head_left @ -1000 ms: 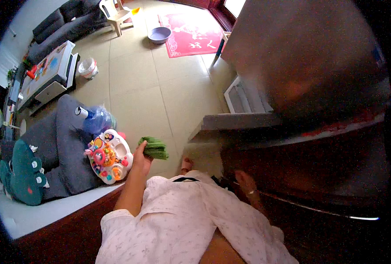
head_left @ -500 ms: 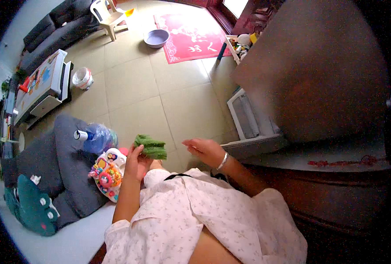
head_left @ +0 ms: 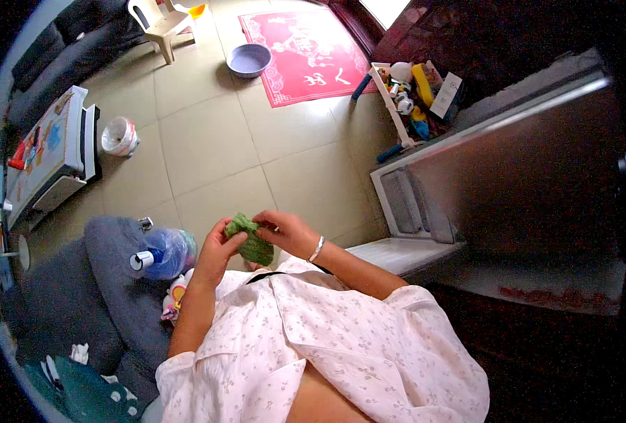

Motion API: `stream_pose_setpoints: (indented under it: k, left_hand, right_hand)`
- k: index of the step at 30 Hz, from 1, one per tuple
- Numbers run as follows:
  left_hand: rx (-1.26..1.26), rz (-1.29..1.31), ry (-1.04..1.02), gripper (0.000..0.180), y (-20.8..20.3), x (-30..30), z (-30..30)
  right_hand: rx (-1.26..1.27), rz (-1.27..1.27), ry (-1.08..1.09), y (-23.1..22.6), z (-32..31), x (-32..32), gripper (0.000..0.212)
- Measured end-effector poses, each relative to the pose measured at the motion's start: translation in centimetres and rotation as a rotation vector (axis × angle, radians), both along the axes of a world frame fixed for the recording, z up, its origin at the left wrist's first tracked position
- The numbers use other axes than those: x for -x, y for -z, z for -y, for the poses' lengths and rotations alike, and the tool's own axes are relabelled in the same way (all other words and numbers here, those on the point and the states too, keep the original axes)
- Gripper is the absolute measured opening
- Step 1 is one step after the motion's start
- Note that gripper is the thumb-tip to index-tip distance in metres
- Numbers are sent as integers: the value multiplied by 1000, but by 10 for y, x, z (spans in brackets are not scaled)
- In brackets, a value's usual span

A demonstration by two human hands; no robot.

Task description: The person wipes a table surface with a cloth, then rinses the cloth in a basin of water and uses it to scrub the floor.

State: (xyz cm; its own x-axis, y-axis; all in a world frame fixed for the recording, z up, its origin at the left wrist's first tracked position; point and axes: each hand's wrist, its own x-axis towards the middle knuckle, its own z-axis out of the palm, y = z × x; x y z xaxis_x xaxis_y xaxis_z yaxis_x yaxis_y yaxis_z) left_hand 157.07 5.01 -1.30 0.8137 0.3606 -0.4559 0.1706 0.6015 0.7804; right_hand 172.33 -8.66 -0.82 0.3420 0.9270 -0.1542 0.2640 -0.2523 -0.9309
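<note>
In front of my torso, both hands hold a crumpled green cloth [head_left: 258,248] with a fuzzy texture. My left hand [head_left: 218,247] pinches its upper left side between thumb and fingers. On the upper right side, the fingers of my right hand [head_left: 288,233] close on the same cloth, and a silver bracelet circles that wrist. The fingers cover part of the cloth's upper edge.
To my right stands a white-framed open door [head_left: 397,204] with a broad dark panel. Left are a grey sofa [head_left: 108,275], a wrapped water bottle [head_left: 168,254] and a colourful toy [head_left: 175,296]. Ahead lie a grey basin [head_left: 249,61], red mat [head_left: 306,56] and toy bin [head_left: 397,116].
My right hand has come in from the right and taken hold of the cloth. The cloth has gone from a flat folded shape to a crumpled one. My view has shifted.
</note>
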Motion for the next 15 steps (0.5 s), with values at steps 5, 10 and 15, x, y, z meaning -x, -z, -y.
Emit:
stream_pose_setpoints:
  k: [5, 10, 15]
  left_hand:
    - [-26, 13, 32, 36, 24, -30, -57]
    - [-40, -8, 13, 36, 33, -93, -113]
    - [-12, -48, -71, 37, 22, -166, -164]
  right_hand:
    - [-7, -42, 98, 19, -51, -46, 20]
    - [21, -82, 125, 31, -109, -120, 20]
    - [-83, -446, 157, 42, -165, -191, 20]
